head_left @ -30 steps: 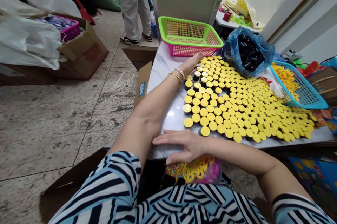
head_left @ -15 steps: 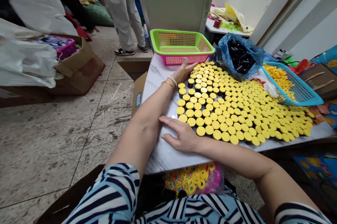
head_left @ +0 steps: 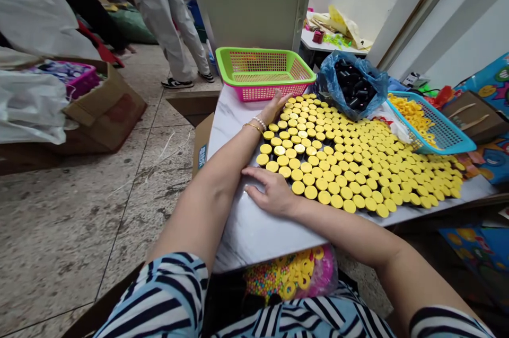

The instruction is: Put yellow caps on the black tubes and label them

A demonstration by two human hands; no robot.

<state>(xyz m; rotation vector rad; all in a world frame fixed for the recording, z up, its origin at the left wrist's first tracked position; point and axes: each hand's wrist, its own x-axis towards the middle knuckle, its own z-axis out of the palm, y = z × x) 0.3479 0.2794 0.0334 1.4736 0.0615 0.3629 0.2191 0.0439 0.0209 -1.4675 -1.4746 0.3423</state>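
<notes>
Several rows of small black jars with yellow lids [head_left: 338, 168] stand packed together on a white marble-patterned table [head_left: 238, 232]. My left hand [head_left: 272, 107], with a pearl bracelet and a gold bangle at the wrist, lies against the far end of the rows, just below a green-and-pink mesh basket [head_left: 258, 70]. My right hand [head_left: 270, 192] rests flat on the marble, its fingertips pointing left and its outer edge beside the nearest lids. Neither hand holds anything. A blue plastic bag [head_left: 352, 86] of black jars without lids sits at the table's far edge.
A blue mesh basket [head_left: 437, 129] holds yellow rings at the right. A bag of beads and yellow rings [head_left: 290, 274] lies on my lap. A person [head_left: 159, 15] stands beyond the table, and a cardboard box [head_left: 107, 105] sits on the tiled floor at left.
My right hand has slid from the table's near edge up to the nearest lids. My left hand stays at the far end, and the view has swung left.
</notes>
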